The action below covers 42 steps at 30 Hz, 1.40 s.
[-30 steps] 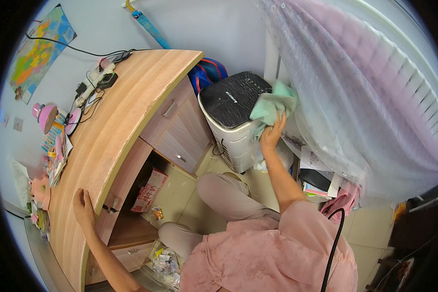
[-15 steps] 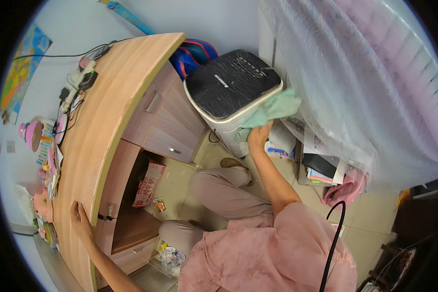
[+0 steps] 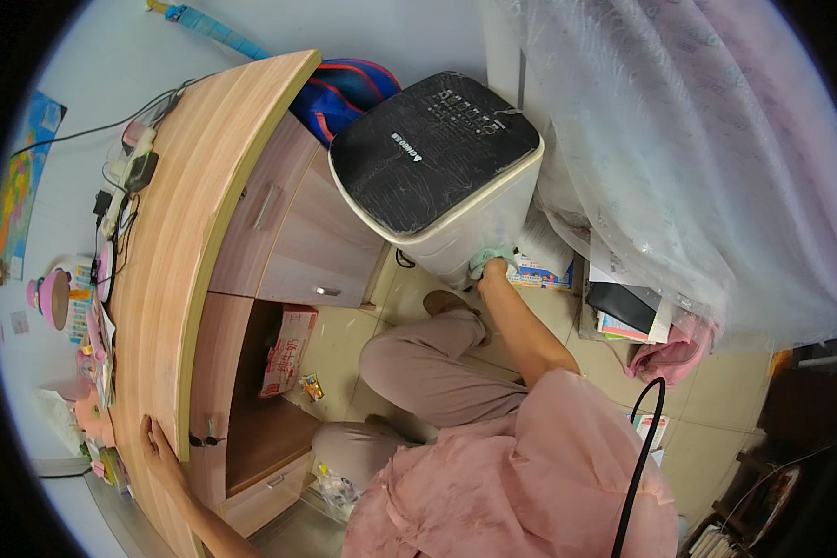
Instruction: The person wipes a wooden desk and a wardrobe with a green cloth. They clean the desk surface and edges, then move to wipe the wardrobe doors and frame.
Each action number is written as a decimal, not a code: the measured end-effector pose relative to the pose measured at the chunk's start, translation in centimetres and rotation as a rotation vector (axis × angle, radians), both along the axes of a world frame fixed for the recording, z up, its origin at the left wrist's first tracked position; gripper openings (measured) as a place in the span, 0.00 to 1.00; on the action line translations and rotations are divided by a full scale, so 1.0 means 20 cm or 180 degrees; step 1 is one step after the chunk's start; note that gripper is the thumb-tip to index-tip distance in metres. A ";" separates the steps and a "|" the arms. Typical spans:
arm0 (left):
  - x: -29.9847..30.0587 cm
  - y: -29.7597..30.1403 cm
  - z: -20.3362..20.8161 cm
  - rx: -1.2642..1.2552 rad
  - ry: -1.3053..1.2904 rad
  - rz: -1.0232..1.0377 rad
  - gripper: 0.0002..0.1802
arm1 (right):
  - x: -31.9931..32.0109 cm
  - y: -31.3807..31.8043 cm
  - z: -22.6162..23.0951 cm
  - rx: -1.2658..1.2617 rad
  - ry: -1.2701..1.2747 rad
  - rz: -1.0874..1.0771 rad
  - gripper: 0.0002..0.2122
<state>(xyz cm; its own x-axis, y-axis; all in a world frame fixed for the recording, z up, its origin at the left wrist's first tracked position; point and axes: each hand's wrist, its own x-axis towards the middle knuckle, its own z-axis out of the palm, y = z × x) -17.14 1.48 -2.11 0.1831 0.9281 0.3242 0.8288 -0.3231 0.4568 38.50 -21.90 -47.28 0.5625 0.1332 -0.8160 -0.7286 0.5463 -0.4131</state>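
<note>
A white box-shaped appliance (image 3: 488,219) with a glossy black top panel (image 3: 437,149) stands ahead of me, with symbols printed on the top. My right hand (image 3: 495,272) is closed on a pale green cloth (image 3: 491,258), pressed low on the appliance's near side. Part of the cloth is hidden by the fingers. On the left, my left hand (image 3: 161,454) rests on the wooden desk (image 3: 209,139) near its edge, fingers stretched out and holding nothing.
Beneath the desk are a cabinet door (image 3: 316,246) and an open compartment with a red and white carton (image 3: 290,352). A sheer curtain (image 3: 642,158) hangs at right. Below it sit stacked papers (image 3: 623,325) and a pink cloth (image 3: 674,352). A power strip (image 3: 121,191) lies on the desk.
My right hand has moved the green cloth from the appliance's upper right edge down to its lower side, and the cloth is now bunched smaller. My left hand stays on the desk.
</note>
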 end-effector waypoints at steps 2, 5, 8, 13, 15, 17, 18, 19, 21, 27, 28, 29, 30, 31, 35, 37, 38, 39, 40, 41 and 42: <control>0.03 0.00 0.01 0.0006 -0.0033 -0.0024 0.23 | -0.05 -0.01 0.22 -0.0578 -0.1222 -0.0110 0.15; -0.02 0.01 -0.01 0.0037 -0.0031 -0.0023 0.23 | -0.12 -0.10 0.70 -0.1160 -0.3351 0.0431 0.15; 0.00 0.02 -0.01 0.0041 0.0007 -0.0041 0.23 | -0.17 -0.09 1.04 -0.2796 -0.5494 0.0673 0.21; 0.05 0.03 0.01 0.0083 -0.0064 -0.0144 0.23 | -0.32 -0.11 0.76 -0.2991 -0.5844 0.0738 0.23; 0.04 0.02 0.00 0.0125 -0.0123 -0.0128 0.23 | -0.33 -0.13 0.70 -0.2640 -0.5213 0.0920 0.23; 0.03 0.00 0.00 0.0145 -0.0098 -0.0073 0.22 | -0.30 -0.17 0.83 -0.1908 -0.4618 0.0505 0.21; 0.04 0.01 -0.01 0.0143 -0.0073 -0.0071 0.22 | -0.26 -0.19 0.94 -0.1804 -0.5116 0.0617 0.19; 0.04 0.02 -0.02 0.0141 -0.0048 -0.0068 0.22 | -0.21 -0.19 1.08 -0.1682 -0.5611 0.0733 0.17; 0.03 0.03 -0.04 0.0136 -0.0192 -0.0130 0.22 | -0.15 -0.15 1.33 -0.1866 -0.6331 0.1223 0.12; 0.01 -0.01 -0.03 0.0251 -0.0351 -0.0053 0.22 | -0.03 -0.04 1.65 -0.2563 -0.7791 0.1775 0.15; 0.07 -0.03 -0.01 0.0288 -0.0267 -0.0023 0.22 | 0.10 -0.05 1.65 -0.3037 -0.7411 0.1953 0.13; 0.11 -0.04 -0.01 0.0321 -0.0166 0.0018 0.22 | 0.22 -0.04 1.66 -0.3469 -0.6997 0.2125 0.12; 0.11 -0.03 -0.01 0.0420 -0.0231 -0.0021 0.22 | 0.29 -0.02 1.72 -0.3359 -0.6531 0.2237 0.12; 0.10 -0.04 -0.01 0.0392 -0.0179 0.0032 0.22 | 0.32 0.02 1.78 -0.3237 -0.6068 0.2338 0.13; 0.14 -0.06 0.01 0.0446 -0.0198 0.0096 0.22 | 0.25 0.27 1.72 -0.3398 -0.6669 0.2639 0.12; 0.13 -0.08 0.02 0.0448 -0.0202 0.0115 0.22 | 0.01 0.33 1.80 -0.3299 -0.7163 0.3529 0.13; 0.11 -0.07 0.00 0.0486 -0.0180 0.0138 0.22 | -0.05 0.32 1.82 -0.2706 -0.7474 0.3595 0.14; 0.10 -0.06 0.00 0.0499 -0.0151 0.0144 0.22 | -0.09 0.31 1.83 -0.2106 -0.7731 0.3651 0.15; 0.09 -0.07 0.00 0.0511 -0.0122 0.0150 0.22 | -0.09 0.29 1.84 -0.1649 -0.7745 0.3670 0.16; 0.09 -0.07 0.00 0.0521 -0.0093 0.0158 0.21 | -0.02 0.32 1.77 -0.1679 -0.7880 0.3206 0.16; 0.11 -0.08 0.01 0.0527 -0.0057 0.0169 0.22 | 0.05 0.33 1.81 -0.1929 -0.7379 0.3007 0.15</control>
